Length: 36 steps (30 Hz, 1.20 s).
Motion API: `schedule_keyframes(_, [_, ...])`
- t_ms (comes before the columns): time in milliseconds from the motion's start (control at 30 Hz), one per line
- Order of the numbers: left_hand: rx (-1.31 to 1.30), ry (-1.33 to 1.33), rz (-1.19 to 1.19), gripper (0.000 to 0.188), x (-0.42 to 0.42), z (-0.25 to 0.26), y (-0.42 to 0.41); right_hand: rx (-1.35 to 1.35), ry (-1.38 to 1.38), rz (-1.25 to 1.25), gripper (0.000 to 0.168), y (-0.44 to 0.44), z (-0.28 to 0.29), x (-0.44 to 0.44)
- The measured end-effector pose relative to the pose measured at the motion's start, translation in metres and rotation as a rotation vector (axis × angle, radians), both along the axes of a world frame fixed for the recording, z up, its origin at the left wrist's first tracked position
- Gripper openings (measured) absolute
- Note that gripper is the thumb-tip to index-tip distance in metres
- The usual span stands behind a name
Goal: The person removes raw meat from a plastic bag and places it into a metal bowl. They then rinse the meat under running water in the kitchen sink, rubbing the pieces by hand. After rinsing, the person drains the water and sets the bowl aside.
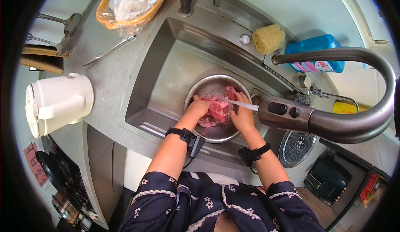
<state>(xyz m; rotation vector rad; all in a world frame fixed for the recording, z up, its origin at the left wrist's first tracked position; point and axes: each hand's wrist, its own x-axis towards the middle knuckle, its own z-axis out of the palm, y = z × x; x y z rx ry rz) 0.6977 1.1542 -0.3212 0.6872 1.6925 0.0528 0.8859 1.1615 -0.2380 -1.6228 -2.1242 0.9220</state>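
A round stainless steel bowl point(191, 92) stands in the sink point(162, 75) with chunks of raw red meat point(215, 110) in it. My left hand point(197, 107) reaches in from the left and grips the meat's edge. On the opposite side, my right hand point(243, 114) holds the meat, its fingers curled along the upper right piece. A stream of water point(240, 103) runs from the pull-out faucet head point(275, 111) onto the meat between my hands. Some fingertips are hidden by the meat and the splashing water.
The faucet neck point(382, 75) arches over the right side. Behind the sink are a soap pump point(186, 0), a loofah sponge point(268, 38) and a blue detergent bottle point(315, 52). To the left are a white kettle point(62, 103), a knife point(109, 51) and an orange basket point(103, 13) with plastic bags.
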Motion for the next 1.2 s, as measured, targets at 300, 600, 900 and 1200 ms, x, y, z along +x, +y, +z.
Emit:
schedule_keyframes(300, [0.020,-0.124,0.113,0.057,-0.001,0.013,0.004,-0.137,-0.492,0.218,0.073,-0.015,-0.004,-0.053])
schedule_keyframes(600, [0.051,-0.106,0.099,0.049,0.001,0.026,0.001,-0.210,-0.439,0.228,0.063,-0.005,-0.018,-0.046])
schedule_keyframes(900, [0.043,-0.451,0.318,0.044,-0.011,0.025,-0.007,-0.229,-0.372,0.159,0.053,0.005,-0.013,-0.031])
schedule_keyframes(1200, [0.125,-0.092,-0.130,0.054,-0.008,0.051,0.005,-0.164,-0.416,0.134,0.060,0.002,-0.006,-0.034])
